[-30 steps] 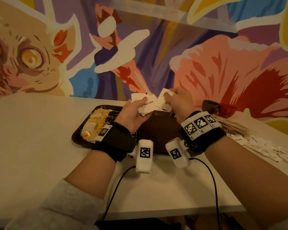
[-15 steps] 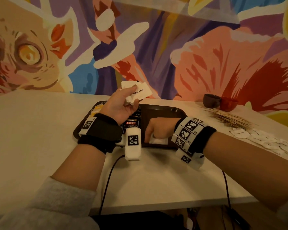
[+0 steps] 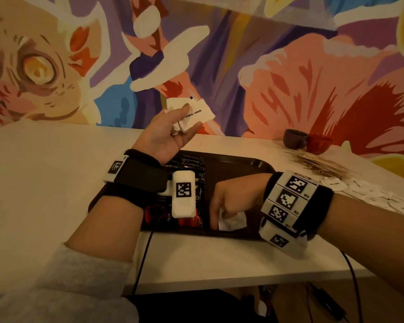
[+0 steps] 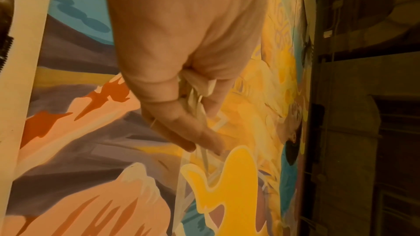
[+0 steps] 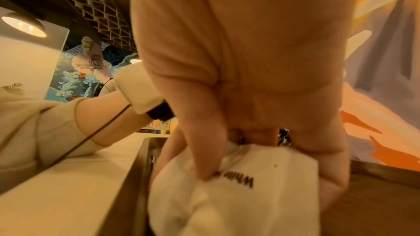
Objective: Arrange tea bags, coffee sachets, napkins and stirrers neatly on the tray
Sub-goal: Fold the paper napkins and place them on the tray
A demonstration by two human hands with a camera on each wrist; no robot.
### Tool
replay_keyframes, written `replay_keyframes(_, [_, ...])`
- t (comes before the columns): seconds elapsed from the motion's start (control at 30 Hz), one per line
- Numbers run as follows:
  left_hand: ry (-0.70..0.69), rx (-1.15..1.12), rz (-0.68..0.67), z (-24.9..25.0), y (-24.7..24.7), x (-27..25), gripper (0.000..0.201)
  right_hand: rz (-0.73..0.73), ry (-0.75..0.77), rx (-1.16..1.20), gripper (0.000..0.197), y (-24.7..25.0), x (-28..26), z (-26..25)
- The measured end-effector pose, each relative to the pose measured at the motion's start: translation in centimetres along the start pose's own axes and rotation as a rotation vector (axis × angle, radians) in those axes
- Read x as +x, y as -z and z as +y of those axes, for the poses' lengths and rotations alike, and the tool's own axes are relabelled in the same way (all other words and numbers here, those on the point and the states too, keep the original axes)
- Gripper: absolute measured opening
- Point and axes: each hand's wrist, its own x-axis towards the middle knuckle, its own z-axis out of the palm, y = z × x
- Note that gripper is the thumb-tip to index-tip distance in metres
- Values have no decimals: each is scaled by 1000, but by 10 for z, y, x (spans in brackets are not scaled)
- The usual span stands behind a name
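A dark brown tray [image 3: 247,163] lies on the white table. My left hand [image 3: 170,129] is raised above the tray's far edge and pinches a few white sugar sachets [image 3: 196,113]; the left wrist view shows the sachets [image 4: 195,92] squeezed between thumb and fingers. My right hand [image 3: 229,201] is down inside the tray at its near edge, thumb and fingers holding a white sachet [image 3: 233,221] against the tray floor. The right wrist view shows that sachet [image 5: 238,186] under the thumb. Dark coffee sachets [image 3: 194,164] lie in the tray's middle, mostly hidden by my left wrist.
Wooden stirrers [image 3: 317,163] lie in a loose pile on the table right of the tray, with scattered white sachets [image 3: 378,197] beyond my right wrist. A brown cup [image 3: 295,138] and a red cup [image 3: 318,143] stand by the painted wall.
A second ago both hands held the sachets together above the tray. The right hand has since gone down with one sachet to the tray's near edge; the left hand lifted the others higher.
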Motion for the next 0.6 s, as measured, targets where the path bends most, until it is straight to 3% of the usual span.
replay_keyframes(0.07, [7, -23, -16, 1, 0, -1, 41, -58, -9, 21, 39, 0, -5, 1])
replay_keyframes(0.13, [9, -32, -24, 1, -1, -2, 43, -28, -32, 60, 38, 5, -10, 7])
replay_keyframes(0.4, [23, -29, -29, -2, -2, -1, 45, 596, -460, 229, 31, 50, 5, 79])
replay_keyframes(0.5, [32, -28, -35, -4, -3, -2, 43, 726, -522, 498, 30, 54, 27, 98])
replay_keyframes(0.6, [36, -38, -54, -4, -4, -3, 42, 762, -582, 717, 30, 55, 47, 110])
